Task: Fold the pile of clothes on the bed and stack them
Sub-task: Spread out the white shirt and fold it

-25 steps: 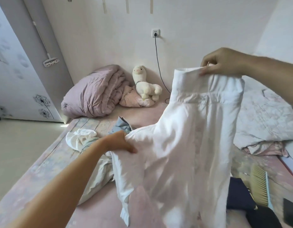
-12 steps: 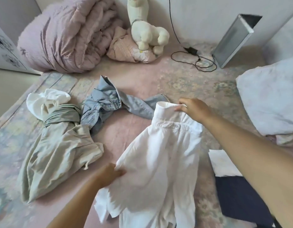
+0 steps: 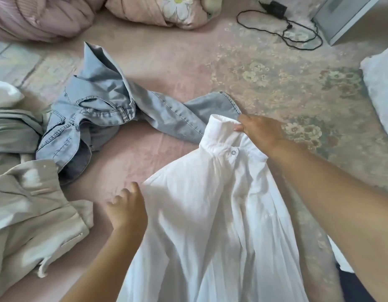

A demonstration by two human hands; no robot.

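Right hand pinches the white shirt at its collar, shirt trailing toward the camera; left hand rests beside its shoulder edge, fingers loosely curled.

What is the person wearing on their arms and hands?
Nothing that shows. The left hand and right hand are bare, with no gloves, rings or watch in view. Both forearms are uncovered as far as the picture's edge, so any sleeves must end higher up, out of sight.
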